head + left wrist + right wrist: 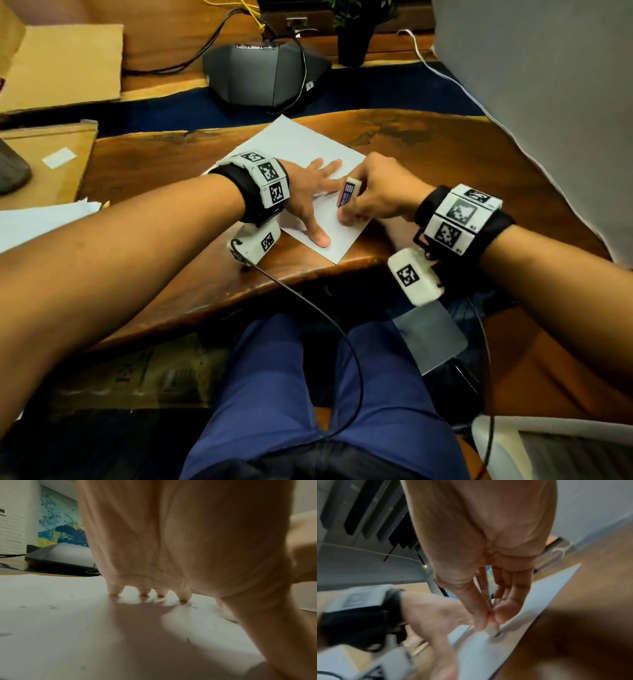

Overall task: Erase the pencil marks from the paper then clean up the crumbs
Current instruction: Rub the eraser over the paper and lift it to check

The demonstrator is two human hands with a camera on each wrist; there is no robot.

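**A:** What were the fingers doing?

**B:** The right hand (pixel 376 192) had its thumb and fingers (pixel 505 609) clamped on the eraser (pixel 347 193), a white block in a blue printed sleeve. It stood tilted, lower end down on the paper (pixel 301 144) at the centre of the head view. In the right wrist view the white tip (pixel 492 630) met the sheet just below the fingertips.

**B:** The left hand (pixel 308 198) lay flat, fingers (pixel 183 595) spread apart and straight, tips pressing the sheet just left of the eraser, the thumb pointing toward the lower edge of the frame.

**A:** And the marks?

**B:** Dark specks and short strokes (pixel 188 640) lay scattered on the paper in the left wrist view, thickest near the fingertips. Whether they were crumbs or pencil I couldn't tell; the picture was blurred.

**A:** Where did the sheet lie?

**B:** On the brown wooden counter (pixel 462 164), turned at an angle, one corner close to the near edge.

**A:** Farther out?

**B:** A dark grey conference phone (pixel 263 75) with cables sat above the paper, top centre of the frame. A black plant pot (pixel 352 44) stood to its right. Cardboard sheets (pixel 65 65) filled the upper left, and loose white papers (pixel 41 219) lay at the left edge. Both wrists carried black bands with white marker blocks (pixel 267 178).
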